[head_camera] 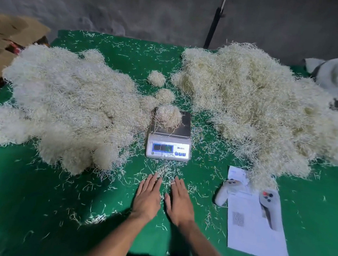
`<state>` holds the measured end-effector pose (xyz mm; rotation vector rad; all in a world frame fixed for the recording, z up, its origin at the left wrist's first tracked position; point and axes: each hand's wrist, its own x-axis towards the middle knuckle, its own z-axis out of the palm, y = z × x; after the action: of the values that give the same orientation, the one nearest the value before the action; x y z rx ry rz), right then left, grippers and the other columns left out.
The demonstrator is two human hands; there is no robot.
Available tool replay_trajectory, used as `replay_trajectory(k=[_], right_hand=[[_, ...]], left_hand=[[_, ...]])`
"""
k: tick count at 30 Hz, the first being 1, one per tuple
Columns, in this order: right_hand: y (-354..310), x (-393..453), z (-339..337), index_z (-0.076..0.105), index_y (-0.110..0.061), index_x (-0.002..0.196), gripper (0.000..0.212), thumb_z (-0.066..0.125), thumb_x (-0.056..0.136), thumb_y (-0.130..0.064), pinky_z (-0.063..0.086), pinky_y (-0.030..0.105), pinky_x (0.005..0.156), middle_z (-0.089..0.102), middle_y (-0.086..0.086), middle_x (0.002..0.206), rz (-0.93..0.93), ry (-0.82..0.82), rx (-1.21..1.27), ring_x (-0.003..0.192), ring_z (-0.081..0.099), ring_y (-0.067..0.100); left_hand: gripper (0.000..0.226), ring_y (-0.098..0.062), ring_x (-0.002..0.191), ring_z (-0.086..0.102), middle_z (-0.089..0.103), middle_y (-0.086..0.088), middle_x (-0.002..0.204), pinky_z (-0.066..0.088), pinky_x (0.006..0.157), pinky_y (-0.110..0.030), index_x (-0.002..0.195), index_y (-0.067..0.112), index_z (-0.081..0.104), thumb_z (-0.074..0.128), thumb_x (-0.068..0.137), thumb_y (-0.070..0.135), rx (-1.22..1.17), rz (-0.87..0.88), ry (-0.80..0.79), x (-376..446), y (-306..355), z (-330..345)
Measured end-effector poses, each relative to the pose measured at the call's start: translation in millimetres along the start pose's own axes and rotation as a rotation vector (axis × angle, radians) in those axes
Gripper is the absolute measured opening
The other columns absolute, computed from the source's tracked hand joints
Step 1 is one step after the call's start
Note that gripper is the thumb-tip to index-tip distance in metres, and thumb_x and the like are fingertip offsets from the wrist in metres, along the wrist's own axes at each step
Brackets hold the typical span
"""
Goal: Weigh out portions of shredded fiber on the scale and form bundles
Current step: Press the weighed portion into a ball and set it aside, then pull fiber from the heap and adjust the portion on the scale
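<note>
A small digital scale [168, 148] stands mid-table with a rounded fiber bundle [168, 115] on its steel pan. To its left spreads a big pale fiber heap [69, 103]; to its right a larger yellowish heap [256, 106]. Two small fiber bundles [157, 77] [165, 96] lie behind the scale. My left hand [147, 197] and my right hand [179, 201] rest flat, palms down, side by side on the green cloth just in front of the scale. Both hold nothing. Loose strands [165, 171] lie at my fingertips.
A white sheet of paper [256, 235] lies at the front right with two white handheld controllers [224, 191] [269, 204] on it. Cardboard boxes [7, 40] stand at the back left, grey cloth [337, 80] at the back right. A dark pole [213, 28] rises behind the table.
</note>
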<state>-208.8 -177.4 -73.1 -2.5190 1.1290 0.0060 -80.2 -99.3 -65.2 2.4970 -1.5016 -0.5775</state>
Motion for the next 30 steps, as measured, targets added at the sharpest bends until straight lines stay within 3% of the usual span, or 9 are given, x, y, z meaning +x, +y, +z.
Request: replay_trajectory(k=[6, 12, 15, 17, 20, 23, 26, 28, 30], right_hand=[[0.4, -5.7, -4.8, 0.026, -0.008, 0.161, 0.060, 0.023, 0.111, -0.040, -0.008, 0.030, 0.126, 0.010, 0.007, 0.171, -0.037, 0.017, 0.015, 0.159, 0.000, 0.022], [-11.0, -13.1, -2.0, 0.036, -0.001, 0.156, 0.051, 0.040, 0.107, -0.014, -0.005, 0.033, 0.124, 0.023, 0.015, 0.167, -0.048, 0.054, 0.041, 0.157, 0.015, 0.030], [-15.3, -12.0, -4.6, 0.054, 0.001, 0.142, 0.041, 0.048, 0.102, -0.008, 0.024, 0.035, 0.126, 0.042, 0.017, 0.158, -0.013, 0.061, 0.052, 0.147, 0.039, 0.033], [-16.8, -4.0, -12.4, 0.065, -0.005, 0.126, 0.030, 0.051, 0.101, -0.015, 0.044, 0.039, 0.111, 0.058, 0.013, 0.140, -0.014, 0.084, 0.021, 0.125, 0.054, 0.032], [-20.5, 22.1, -37.5, 0.067, -0.015, 0.120, 0.028, 0.046, 0.105, -0.026, 0.050, 0.039, 0.099, 0.065, 0.004, 0.120, -0.030, 0.141, 0.034, 0.107, 0.057, 0.022], [-26.5, 61.1, -71.3, 0.070, -0.013, 0.123, 0.029, 0.049, 0.106, -0.022, 0.049, 0.036, 0.107, 0.068, 0.005, 0.126, -0.056, 0.273, 0.114, 0.117, 0.061, 0.022], [-29.6, 111.1, -113.0, 0.065, -0.012, 0.132, 0.034, 0.051, 0.107, -0.029, 0.051, 0.039, 0.105, 0.061, 0.007, 0.138, -0.054, 0.279, 0.163, 0.127, 0.058, 0.023], [-29.2, 146.5, -134.9, 0.064, -0.008, 0.125, 0.029, 0.062, 0.102, -0.025, 0.058, 0.039, 0.094, 0.061, 0.007, 0.131, -0.032, 0.281, 0.260, 0.115, 0.062, 0.023], [-30.1, 176.9, -151.4, 0.061, -0.010, 0.109, 0.010, 0.058, 0.103, -0.017, 0.062, 0.035, 0.075, 0.065, 0.006, 0.112, 0.039, 0.296, 0.445, 0.090, 0.067, 0.022]], left_hand=[[0.063, -0.011, 0.155, -0.009, -0.007, 0.008, 0.168, -0.007, 0.127, -0.034, 0.162, 0.027, 0.006, 0.037, 0.108, 0.020, -0.035, -0.018, 0.044, -9.7, 0.3, -4.0], [0.055, -0.012, 0.156, -0.003, 0.001, 0.008, 0.169, -0.005, 0.127, -0.033, 0.162, 0.026, 0.013, 0.031, 0.110, 0.025, -0.075, -0.024, 0.058, -15.5, 0.6, -3.5], [0.055, -0.015, 0.156, 0.006, 0.011, 0.006, 0.169, 0.001, 0.127, -0.033, 0.161, 0.025, 0.020, 0.034, 0.108, 0.025, -0.075, -0.052, 0.065, -13.5, 3.2, -5.3], [0.053, -0.015, 0.150, 0.019, 0.025, 0.006, 0.164, 0.012, 0.125, -0.032, 0.156, 0.027, 0.032, 0.042, 0.105, 0.024, -0.097, -0.089, 0.089, -8.5, 9.7, -11.3], [0.048, -0.011, 0.134, 0.035, 0.042, 0.010, 0.147, 0.022, 0.115, -0.028, 0.146, 0.032, 0.046, 0.053, 0.099, 0.024, -0.158, -0.134, 0.182, 8.0, 19.7, -30.7], [0.047, -0.011, 0.125, 0.038, 0.046, 0.007, 0.140, 0.027, 0.110, -0.029, 0.143, 0.030, 0.050, 0.059, 0.098, 0.027, -0.207, -0.141, 0.290, 38.9, 25.1, -61.7], [0.048, -0.013, 0.132, 0.039, 0.044, 0.006, 0.144, 0.029, 0.117, -0.033, 0.144, 0.025, 0.050, 0.061, 0.098, 0.021, -0.364, -0.109, 0.319, 81.2, 32.0, -103.2], [0.052, -0.017, 0.139, 0.039, 0.040, 0.002, 0.151, 0.030, 0.121, -0.039, 0.147, 0.022, 0.046, 0.061, 0.098, 0.013, -0.556, -0.097, 0.322, 111.5, 37.4, -132.2], [0.057, -0.020, 0.142, 0.038, 0.035, -0.001, 0.157, 0.028, 0.119, -0.039, 0.153, 0.021, 0.038, 0.058, 0.100, 0.014, -0.649, -0.105, 0.357, 141.8, 39.7, -155.8]])
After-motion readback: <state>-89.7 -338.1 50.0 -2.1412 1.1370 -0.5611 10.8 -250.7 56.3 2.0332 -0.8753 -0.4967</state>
